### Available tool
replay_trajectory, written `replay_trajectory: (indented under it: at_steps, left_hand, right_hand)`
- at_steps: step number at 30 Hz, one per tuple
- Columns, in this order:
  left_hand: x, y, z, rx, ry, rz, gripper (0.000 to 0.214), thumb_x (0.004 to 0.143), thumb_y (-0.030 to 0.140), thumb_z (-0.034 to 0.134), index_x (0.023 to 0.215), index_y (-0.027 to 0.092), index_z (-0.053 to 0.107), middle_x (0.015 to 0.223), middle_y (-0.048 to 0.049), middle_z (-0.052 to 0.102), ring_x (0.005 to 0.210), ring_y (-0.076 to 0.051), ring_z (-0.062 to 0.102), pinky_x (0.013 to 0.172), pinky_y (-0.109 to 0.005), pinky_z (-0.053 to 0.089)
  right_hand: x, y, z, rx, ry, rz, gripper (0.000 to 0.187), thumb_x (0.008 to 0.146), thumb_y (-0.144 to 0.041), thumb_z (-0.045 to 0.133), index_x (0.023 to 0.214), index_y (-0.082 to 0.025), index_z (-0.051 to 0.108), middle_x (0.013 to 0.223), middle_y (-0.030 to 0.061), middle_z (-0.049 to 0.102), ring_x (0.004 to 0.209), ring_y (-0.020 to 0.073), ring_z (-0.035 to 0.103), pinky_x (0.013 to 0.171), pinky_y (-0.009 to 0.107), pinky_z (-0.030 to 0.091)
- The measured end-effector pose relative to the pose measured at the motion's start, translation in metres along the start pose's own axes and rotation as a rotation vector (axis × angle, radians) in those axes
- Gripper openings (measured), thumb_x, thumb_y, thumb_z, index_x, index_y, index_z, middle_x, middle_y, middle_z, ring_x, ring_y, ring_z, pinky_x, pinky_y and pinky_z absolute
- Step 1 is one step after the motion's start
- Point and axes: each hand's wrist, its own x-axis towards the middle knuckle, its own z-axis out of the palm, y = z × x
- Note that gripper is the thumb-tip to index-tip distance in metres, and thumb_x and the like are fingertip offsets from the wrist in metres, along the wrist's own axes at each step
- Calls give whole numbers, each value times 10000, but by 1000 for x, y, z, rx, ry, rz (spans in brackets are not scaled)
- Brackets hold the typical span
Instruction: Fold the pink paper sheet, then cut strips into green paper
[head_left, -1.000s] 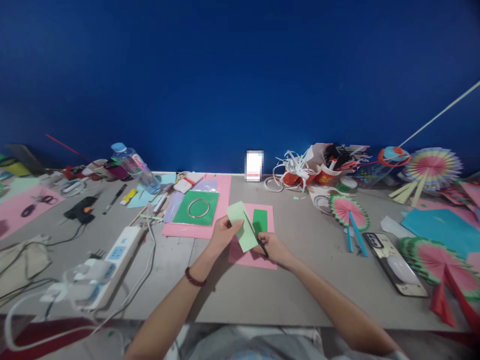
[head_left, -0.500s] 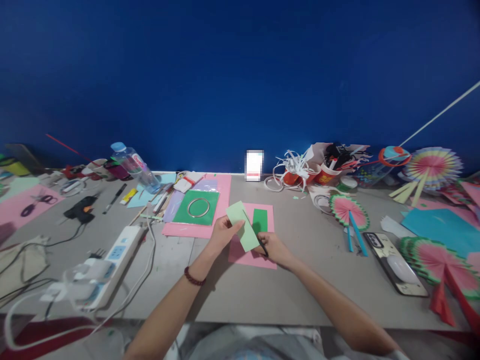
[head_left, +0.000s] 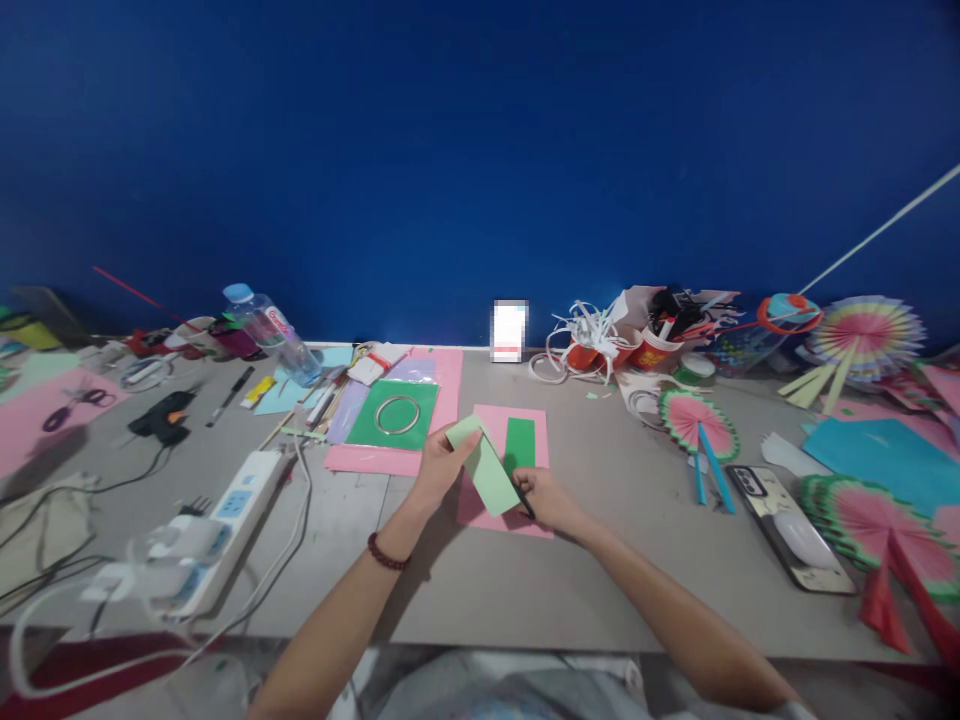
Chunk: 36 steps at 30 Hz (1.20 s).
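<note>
Both grips hold, your left hand (head_left: 442,466) pale green paper (head_left: 492,478), your right hand (head_left: 551,498) scissors (head_left: 527,507), seemingly cutting inside the counter's (head_left: 480,600) front edge; keep steady.

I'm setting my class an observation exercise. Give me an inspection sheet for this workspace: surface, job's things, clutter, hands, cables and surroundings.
Surface: grey table, with items along the back and both sides.
Job's things: light green paper, held over a pink sheet that bears a green strip; scissors, mostly hidden.
Clutter: bottle at left; fans at right, and a phone with a mouse on it.
Hands: left hand grips the light green paper; right hand holds the scissors near its lower edge.
Cables: white cable beside the power strip; black cable near the glue gun.
Surroundings: blue wall behind.
</note>
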Motion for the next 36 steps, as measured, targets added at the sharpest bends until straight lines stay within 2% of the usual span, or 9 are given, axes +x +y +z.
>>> replay_trajectory:
  at_steps: [4, 9, 13, 26, 36]
  left_hand:
    - [-2, 4, 2, 23, -20, -13, 393, 591, 479, 797, 701, 125, 664, 619, -16, 626, 539, -113, 532, 490, -220, 426]
    - [-4, 3, 2, 69, -85, -9, 374, 611, 463, 789, 652, 126, 632, 588, -8, 577, 523, -101, 491, 463, -206, 396]
    - [-3, -1, 2, 100, -105, 7, 371, 631, 467, 773, 646, 126, 629, 587, -17, 571, 535, -112, 501, 463, -208, 405]
    - [-3, -2, 2, 103, -109, -18, 380, 626, 479, 767, 657, 131, 620, 603, -10, 572, 558, -114, 498, 480, -208, 407]
    - [-2, -3, 2, 105, -110, 4, 349, 631, 447, 769, 625, 138, 605, 586, 13, 550, 532, -93, 466, 469, -199, 370]
  right_hand:
    - [2, 1, 1, 37, -1, -26, 133, 525, -191, 532, 538, -202, 400, 432, -83, 441, 389, 56, 337, 372, 170, 190]
    - [1, -4, 1, 88, 17, -101, 275, 559, -299, 607, 520, -206, 351, 439, -93, 341, 440, 50, 280, 420, 183, 182]
    - [2, -5, 1, 83, 15, -101, 268, 570, -327, 602, 524, -204, 368, 453, -89, 342, 457, 52, 272, 436, 191, 186]
    - [0, -5, 0, 40, 28, -95, 190, 563, -231, 555, 519, -198, 373, 460, -81, 350, 464, 55, 289, 449, 198, 179]
    - [3, 4, 0, 36, 35, -110, 151, 558, -177, 510, 522, -199, 365, 461, -78, 355, 461, 62, 302, 443, 196, 171]
